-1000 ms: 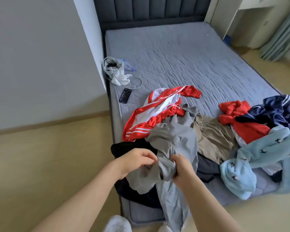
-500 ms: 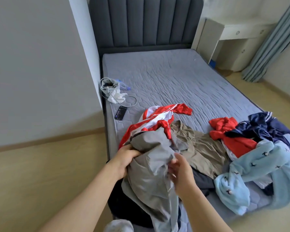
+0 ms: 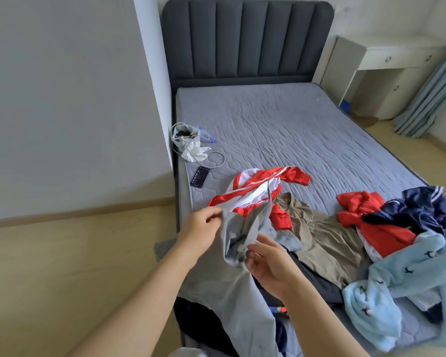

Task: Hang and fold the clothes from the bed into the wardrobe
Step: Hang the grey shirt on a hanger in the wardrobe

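**Grey garment, held above the foot of the bed**

Item: grey garment point(image 3: 232, 287). It is plain mid-grey, soft matte cloth, bunched and creased at the top. The long lower part drapes over the near left corner of the bed point(image 3: 294, 130).

Left hand point(image 3: 201, 228): grip clamped on the garment's upper edge, thumb and fingers pinching.

Right hand point(image 3: 271, 266): palm turned up, grip closed on a crumpled fold of the same garment.

Also on the bed:
- Red-and-white jacket point(image 3: 255, 191), mid-bed towards the left.
- Khaki garment point(image 3: 325, 235), centre of the foot end.
- Red garment point(image 3: 366, 215), navy garment point(image 3: 422, 210) and light-blue fleece point(image 3: 410, 274), along the right edge.
- Black garment point(image 3: 198, 320), hanging off the foot.
- Phone point(image 3: 200, 177), at the left edge.
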`<state>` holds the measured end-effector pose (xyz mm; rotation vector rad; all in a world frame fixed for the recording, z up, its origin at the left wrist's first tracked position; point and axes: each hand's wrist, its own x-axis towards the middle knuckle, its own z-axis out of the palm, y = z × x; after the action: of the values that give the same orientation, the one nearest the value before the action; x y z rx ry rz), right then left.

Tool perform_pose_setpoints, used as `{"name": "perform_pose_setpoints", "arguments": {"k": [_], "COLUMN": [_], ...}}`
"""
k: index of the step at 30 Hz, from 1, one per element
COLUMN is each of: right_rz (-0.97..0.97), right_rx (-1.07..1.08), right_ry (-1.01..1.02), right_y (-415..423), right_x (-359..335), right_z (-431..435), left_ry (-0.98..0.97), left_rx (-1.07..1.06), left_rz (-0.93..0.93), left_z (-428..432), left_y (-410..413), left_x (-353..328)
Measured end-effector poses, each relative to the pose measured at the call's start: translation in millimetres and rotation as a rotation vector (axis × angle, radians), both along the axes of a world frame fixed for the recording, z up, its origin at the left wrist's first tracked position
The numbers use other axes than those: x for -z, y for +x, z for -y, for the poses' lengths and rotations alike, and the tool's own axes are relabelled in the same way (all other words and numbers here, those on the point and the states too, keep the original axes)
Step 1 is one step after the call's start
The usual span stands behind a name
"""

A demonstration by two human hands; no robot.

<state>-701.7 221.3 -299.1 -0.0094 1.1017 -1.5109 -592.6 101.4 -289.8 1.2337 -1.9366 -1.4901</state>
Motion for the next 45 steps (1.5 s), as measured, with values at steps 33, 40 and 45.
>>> {"name": "perform_pose_setpoints", "arguments": {"k": [33,40,45], "right_rz": [-0.972,-1.175,-1.453], "right_rx": [-0.105,-0.517,-0.291], "right_ry": [0.03,0.319,0.447], "right_y": [7,6,0], "right_x": [-26,4,-10], "right_z": [8,9,22], "left_ry": [-0.024,0.367,0.523], "left_rx": [0.234,0.061,-0.166], "left_rz": [-0.012,-0.486,-0.721], "left_z": [-10,-9,8], "left_y": [14,19,34], "left_x": [-15,-53,-81]}}
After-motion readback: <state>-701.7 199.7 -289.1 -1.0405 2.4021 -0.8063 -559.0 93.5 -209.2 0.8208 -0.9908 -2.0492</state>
